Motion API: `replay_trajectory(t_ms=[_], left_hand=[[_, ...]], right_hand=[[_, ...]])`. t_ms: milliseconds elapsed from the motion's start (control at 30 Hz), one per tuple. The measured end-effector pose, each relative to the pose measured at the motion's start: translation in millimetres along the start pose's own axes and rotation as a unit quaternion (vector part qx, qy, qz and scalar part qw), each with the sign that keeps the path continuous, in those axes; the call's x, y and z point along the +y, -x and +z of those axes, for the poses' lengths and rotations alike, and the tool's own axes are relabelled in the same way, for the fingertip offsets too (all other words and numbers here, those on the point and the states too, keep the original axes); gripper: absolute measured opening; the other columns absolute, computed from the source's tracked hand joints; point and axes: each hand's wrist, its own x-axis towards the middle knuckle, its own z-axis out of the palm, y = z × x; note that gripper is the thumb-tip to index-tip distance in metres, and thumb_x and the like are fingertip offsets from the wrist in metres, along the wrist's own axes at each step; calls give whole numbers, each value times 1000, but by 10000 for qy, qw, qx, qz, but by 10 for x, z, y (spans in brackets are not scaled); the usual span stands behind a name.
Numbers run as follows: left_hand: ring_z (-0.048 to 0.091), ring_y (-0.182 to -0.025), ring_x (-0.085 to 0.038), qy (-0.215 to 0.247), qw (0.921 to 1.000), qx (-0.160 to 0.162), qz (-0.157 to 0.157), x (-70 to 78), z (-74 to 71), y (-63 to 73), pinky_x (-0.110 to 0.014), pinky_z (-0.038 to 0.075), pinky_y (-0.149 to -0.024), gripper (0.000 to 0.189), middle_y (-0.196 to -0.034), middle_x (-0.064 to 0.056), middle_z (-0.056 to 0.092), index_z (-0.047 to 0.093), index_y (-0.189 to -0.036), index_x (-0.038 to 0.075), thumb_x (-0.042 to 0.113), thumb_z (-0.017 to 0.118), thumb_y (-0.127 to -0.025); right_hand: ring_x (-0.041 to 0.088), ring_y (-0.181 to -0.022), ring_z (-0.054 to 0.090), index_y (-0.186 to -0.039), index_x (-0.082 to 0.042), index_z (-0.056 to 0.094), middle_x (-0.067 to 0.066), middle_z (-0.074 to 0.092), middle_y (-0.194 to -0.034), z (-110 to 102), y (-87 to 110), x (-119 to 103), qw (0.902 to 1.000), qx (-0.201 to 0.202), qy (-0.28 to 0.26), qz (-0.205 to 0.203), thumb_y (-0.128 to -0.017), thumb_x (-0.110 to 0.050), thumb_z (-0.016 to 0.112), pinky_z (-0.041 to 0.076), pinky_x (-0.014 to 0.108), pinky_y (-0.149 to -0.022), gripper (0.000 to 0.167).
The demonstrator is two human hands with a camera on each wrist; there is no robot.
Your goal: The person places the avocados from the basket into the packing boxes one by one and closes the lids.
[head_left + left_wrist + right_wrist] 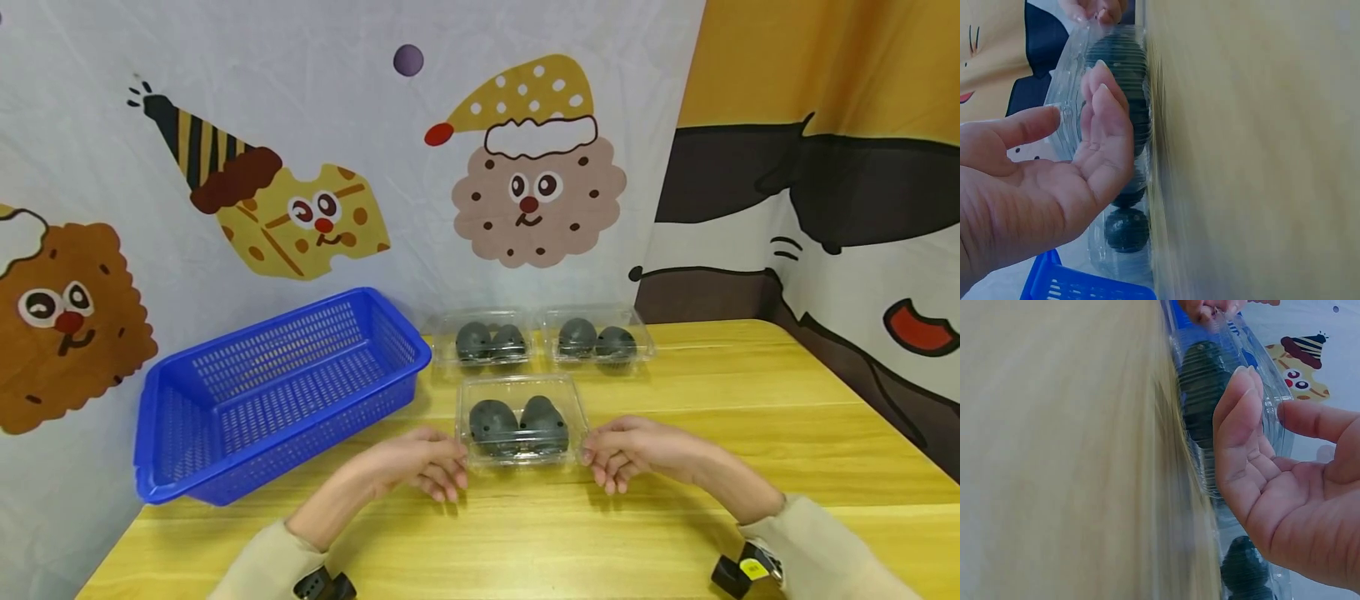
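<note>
A clear plastic clamshell box (522, 387) stands on the table with two dark, egg-shaped fruits that look like avocados (492, 423) inside; its lid lies down over them. At its near left corner, my left hand (423, 461) pinches the rim between thumb and fingers. My right hand (637, 452) does the same at the near right corner. Both wrist views show each thumb on the ridged rim and the other fingers curved along the box's side. Part of each grip is hidden behind the fingers.
Two similar clear boxes, one at the back left (442, 354) and one at the back right (645, 350), hold more dark fruits against the printed cloth (375, 50). A blue perforated basket (300, 412) stands to the left on the wooden table (510, 533).
</note>
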Motion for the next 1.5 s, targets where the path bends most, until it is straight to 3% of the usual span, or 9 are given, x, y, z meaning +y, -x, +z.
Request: replay_trajectory(t_ms=[433,1067,1500], left_hand=[[65,-68,-13,108,9995,301,46,19,77,11,-23,56,-65,29,-83,-7,67,59,-107,-13,14,49,-105],[64,-65,-14,-50,9991,416,37,31,100,23,-26,56,-65,23,-80,-6,63,58,-102,-6,14,47,-105],[61,-63,-12,-136,9990,411,64,54,122,30,-24,54,-63,22,-79,-6,60,56,-102,-8,11,46,-104]], right_hand=[[11,-74,63,-108,5,60,5,65,-87,14,-45,57,9992,156,-262,-245,-107,-21,49,54,22,-66,28],[8,-68,59,-105,4,61,2,62,-83,50,-45,47,9984,395,-218,-332,-105,-16,51,50,19,-62,22],[9,-69,58,-106,5,60,2,61,-84,37,-44,48,9989,351,-151,-276,-105,-17,51,51,20,-62,24]])
